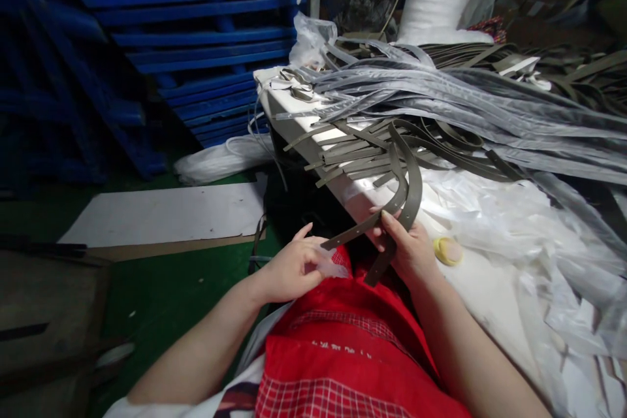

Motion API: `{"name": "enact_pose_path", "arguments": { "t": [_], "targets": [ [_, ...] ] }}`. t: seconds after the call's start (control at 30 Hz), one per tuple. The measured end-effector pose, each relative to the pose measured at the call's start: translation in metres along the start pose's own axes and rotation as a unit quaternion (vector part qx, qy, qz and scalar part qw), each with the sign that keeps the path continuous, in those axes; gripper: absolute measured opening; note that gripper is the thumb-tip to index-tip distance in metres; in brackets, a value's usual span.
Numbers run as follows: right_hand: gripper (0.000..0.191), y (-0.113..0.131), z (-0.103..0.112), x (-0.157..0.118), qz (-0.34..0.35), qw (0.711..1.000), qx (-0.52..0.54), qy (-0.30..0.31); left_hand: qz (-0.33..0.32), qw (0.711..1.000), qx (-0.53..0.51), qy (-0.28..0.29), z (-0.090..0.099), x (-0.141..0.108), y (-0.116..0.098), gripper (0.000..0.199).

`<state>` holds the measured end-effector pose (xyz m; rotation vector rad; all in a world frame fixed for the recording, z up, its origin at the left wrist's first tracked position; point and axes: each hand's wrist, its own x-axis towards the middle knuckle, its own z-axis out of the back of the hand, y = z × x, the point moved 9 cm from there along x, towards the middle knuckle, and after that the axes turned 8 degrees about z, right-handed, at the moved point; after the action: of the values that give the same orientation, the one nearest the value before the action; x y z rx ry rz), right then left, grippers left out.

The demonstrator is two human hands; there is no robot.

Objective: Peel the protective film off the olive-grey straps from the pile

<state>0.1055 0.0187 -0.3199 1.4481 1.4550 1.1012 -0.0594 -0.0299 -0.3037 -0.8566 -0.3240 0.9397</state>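
Note:
Over my lap, my right hand [407, 245] is closed on an olive-grey strap [414, 189] with punched holes. Its two ends hang out of the grip, one pointing down and the other reaching left toward my left hand [294, 268]. Between the curled fingers of my left hand is a small piece of clear plastic film [336, 266]. The left tip of the strap lies right by those fingers; whether they touch it I cannot tell. Similar loose straps [353, 150] lie on the white table just beyond my hands.
Long straps in clear plastic sleeves [441, 91] stretch across the white table [482, 287]. A yellow tape roll [447, 251] and crumpled plastic bags [490, 209] lie at right. Blue slatted pallets [206, 32] stand at left, near a white board [166, 214] on the green floor.

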Motion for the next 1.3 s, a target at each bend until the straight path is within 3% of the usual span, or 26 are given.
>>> {"name": "enact_pose_path", "arguments": {
  "t": [0.4,0.73,1.0,1.3],
  "targets": [
    [0.027,0.024,0.009,-0.001,0.036,0.996,0.014,-0.077,0.006,1.000,-0.018,0.004,-0.004,0.000,0.010,0.033],
    [0.026,0.020,0.011,0.000,0.034,0.998,-0.011,-0.057,-0.005,1.000,-0.024,0.013,-0.001,-0.001,0.005,0.035],
    [0.026,0.029,0.013,0.000,0.044,0.996,0.005,-0.080,-0.006,1.000,-0.015,0.025,-0.004,-0.001,0.004,0.037],
    [0.024,0.009,0.010,-0.001,0.018,1.000,-0.004,-0.025,-0.025,0.997,-0.061,0.031,-0.001,-0.001,-0.004,0.033]
  ]
}}
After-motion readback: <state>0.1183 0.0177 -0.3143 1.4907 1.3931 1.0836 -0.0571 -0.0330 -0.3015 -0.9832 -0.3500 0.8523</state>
